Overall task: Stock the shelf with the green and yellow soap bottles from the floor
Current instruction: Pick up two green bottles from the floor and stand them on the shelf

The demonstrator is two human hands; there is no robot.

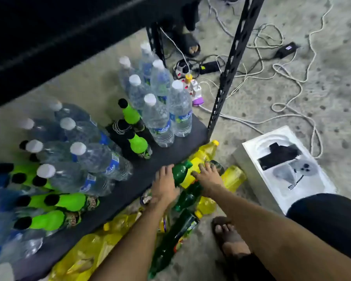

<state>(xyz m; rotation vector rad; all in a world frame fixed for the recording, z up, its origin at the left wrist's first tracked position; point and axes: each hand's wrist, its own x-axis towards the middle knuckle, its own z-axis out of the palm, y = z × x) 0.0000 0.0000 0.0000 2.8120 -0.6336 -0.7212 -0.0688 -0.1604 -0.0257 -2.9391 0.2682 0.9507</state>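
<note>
A pile of yellow and dark green soap bottles (182,226) lies on the floor in front of the low black shelf (170,155). My left hand (164,185) grips a dark green bottle (180,171) by its neck end, close to the shelf's front edge. To its right, my right hand (209,177) curls over a yellow bottle (190,175), its fingertips touching a darker bottle behind it. More yellow bottles (207,151) lie under the shelf corner. On the shelf stand bright green bottles with black caps (138,142).
Clear water bottles (160,116) fill the shelf's back and left. A black shelf post (231,67) rises at the right corner. A white box (288,169) sits on the floor to the right; cables and a power strip (195,88) lie beyond. My sandalled foot (229,234) is by the pile.
</note>
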